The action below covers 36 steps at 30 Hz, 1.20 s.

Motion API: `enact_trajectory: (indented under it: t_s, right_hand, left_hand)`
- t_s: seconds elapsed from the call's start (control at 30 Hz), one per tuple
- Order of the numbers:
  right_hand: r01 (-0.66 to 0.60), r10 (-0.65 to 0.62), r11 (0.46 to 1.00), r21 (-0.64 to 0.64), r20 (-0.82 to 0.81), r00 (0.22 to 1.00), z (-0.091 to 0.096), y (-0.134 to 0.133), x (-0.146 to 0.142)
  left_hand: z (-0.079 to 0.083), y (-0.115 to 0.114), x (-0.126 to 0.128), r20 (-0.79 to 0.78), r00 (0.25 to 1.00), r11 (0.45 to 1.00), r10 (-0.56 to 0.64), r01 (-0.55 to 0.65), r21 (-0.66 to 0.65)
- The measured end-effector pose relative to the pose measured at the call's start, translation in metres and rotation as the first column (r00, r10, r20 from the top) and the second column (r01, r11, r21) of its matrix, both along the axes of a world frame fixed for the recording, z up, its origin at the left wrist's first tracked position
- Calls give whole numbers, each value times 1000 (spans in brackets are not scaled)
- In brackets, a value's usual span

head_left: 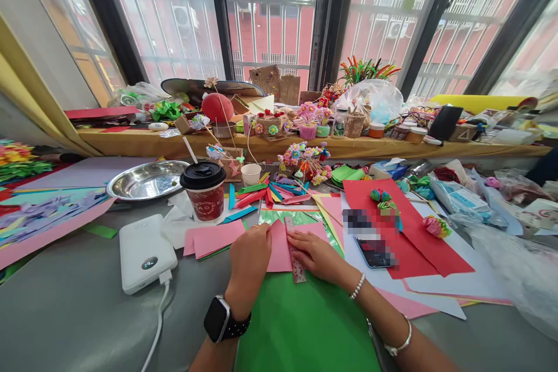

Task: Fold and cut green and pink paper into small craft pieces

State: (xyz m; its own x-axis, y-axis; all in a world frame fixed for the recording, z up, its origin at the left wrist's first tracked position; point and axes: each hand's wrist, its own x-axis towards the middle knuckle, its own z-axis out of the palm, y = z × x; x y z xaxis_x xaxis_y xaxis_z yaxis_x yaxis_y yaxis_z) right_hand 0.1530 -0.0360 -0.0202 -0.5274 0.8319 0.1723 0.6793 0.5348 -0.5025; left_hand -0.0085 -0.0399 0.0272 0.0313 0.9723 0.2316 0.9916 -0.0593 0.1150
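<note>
My left hand [250,256], with a black smartwatch on the wrist, is curled and rests on the left edge of a pink paper sheet [279,253]. My right hand [316,254] lies flat with fingers stretched out, pressing a patterned ruler [294,250] down across that pink sheet. The sheet lies over a large green paper [300,325] in front of me. Whether the left fingers hold a small tool is hidden.
A white power bank [145,251] with a cable lies left. A lidded red coffee cup [204,190] and a steel bowl [146,180] stand behind it. A phone [370,244] on red paper [418,238] lies right. Paper strips, paper flowers and craft clutter fill the table's back and the sill.
</note>
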Motion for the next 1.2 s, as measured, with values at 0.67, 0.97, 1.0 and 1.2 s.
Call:
enact_trajectory:
  t_s: [0.67, 0.97, 1.0, 1.2]
  right_hand:
    - [-14, 14, 999, 33, 2, 1000, -6, 2, 0]
    - [-47, 41, 996, 75, 80, 996, -8, 3, 3]
    - [-46, 40, 996, 76, 88, 995, -8, 3, 3]
    - [-50, 41, 995, 87, 98, 994, -6, 3, 3]
  left_hand:
    - [-5, -9, -4, 107, 991, 996, -84, 87, -27]
    - [-11, -22, 5, 155, 980, 992, -127, 126, 21]
    - [-12, -23, 7, 154, 978, 990, -138, 135, 30]
    - [-10, -26, 4, 229, 966, 993, -122, 119, 25]
